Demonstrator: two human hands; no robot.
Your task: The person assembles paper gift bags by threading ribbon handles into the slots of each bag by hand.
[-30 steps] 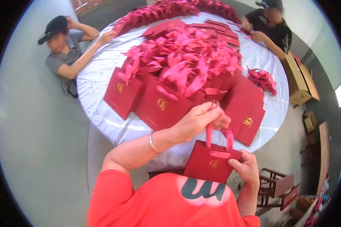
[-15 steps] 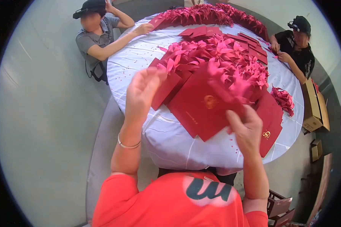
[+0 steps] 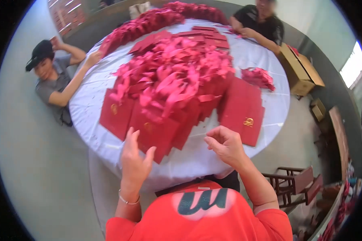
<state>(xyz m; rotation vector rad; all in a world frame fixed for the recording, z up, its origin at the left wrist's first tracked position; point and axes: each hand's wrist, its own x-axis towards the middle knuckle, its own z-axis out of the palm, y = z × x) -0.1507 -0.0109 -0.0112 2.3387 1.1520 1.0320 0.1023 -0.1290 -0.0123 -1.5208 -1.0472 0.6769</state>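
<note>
White cloth covers a round table [image 3: 275, 104] in a grey-walled room, with open cardboard boxes on the floor to the right, the larger one [image 3: 295, 86] near the table and dark wooden chairs [image 3: 303, 182] closer to the person. On the cloth, a heap of pink ribbon handles [image 3: 177, 76] rises from a mass of dark red gift bags. At the near edge of the heap lies a front gift bag [image 3: 163, 134] with a gold emblem: its handle end points away toward the table's middle, its base faces the person, and its long axis slants slightly rightward going away, so one base corner juts toward the body. Beside it, the left-hand gift bag [image 3: 116, 116] lies at much the same slant. Across a strip of bare cloth, the right-hand gift bags [image 3: 241, 110] are stacked, long axis also running away from the person, with a loose ribbon bundle [image 3: 257, 78] behind them.

The person's left hand [image 3: 136, 160] is at the front bag's near left edge, fingers up and thumb spread wide, with nothing between them; whether it touches the bag cannot be told. The right hand [image 3: 226, 146] is over the bare strip, just short of the right-hand bags, its fingers loosely curled toward the thumb; whether the tips meet cannot be told. At far left, a co-worker in grey [image 3: 58, 82] reaches to a long row of ribboned bags [image 3: 149, 24].
</note>
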